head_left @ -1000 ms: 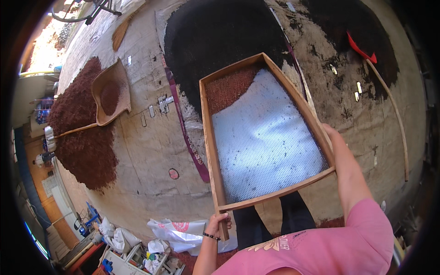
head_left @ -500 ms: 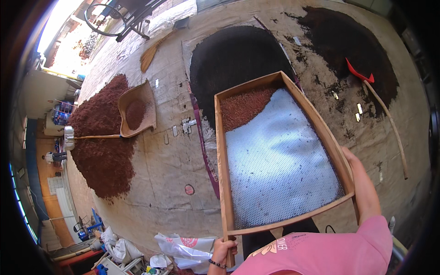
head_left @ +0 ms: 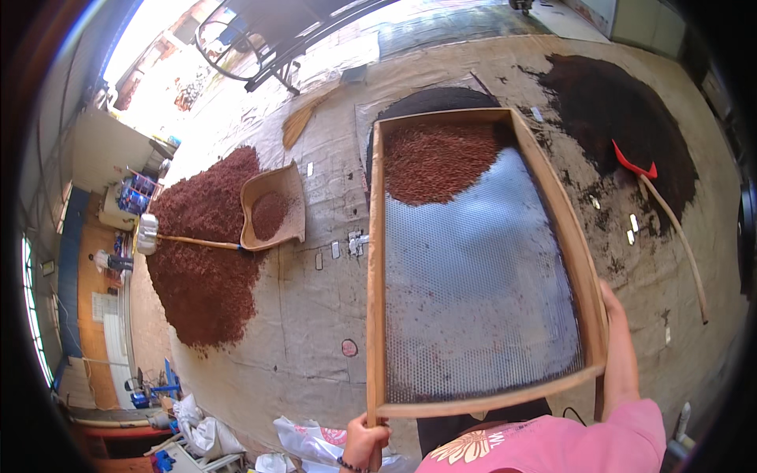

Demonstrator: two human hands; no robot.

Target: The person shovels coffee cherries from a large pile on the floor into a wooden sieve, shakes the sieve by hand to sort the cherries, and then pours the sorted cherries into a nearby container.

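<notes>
I hold a large wooden-framed sieve (head_left: 481,307) with a perforated metal bottom, out in front of my body. My left hand (head_left: 365,439) is closed around its handle at the near left corner. On the near right side my right hand (head_left: 613,306) grips the frame, its fingers mostly hidden by the wood. Reddish-brown grains (head_left: 438,162) are heaped at the sieve's far end, slightly blurred. The nearer part of the mesh carries only scattered bits. Beyond the far rim, part of a round black heap (head_left: 441,98) shows; the sieve covers the rest.
Left lies a reddish-brown pile (head_left: 205,284) with a tan scoop (head_left: 293,217) and a long-handled tool (head_left: 147,234). A straw broom (head_left: 300,124) lies beyond. Right, a red-headed tool (head_left: 637,164) rests by a dark pile (head_left: 662,118). Plastic bags (head_left: 303,437) are near left. Someone (head_left: 110,260) stands far left.
The grains have spread along the sieve's far end and sit farther toward the far rim. The sieve's far end now covers more of the black heap. My view has shifted slightly.
</notes>
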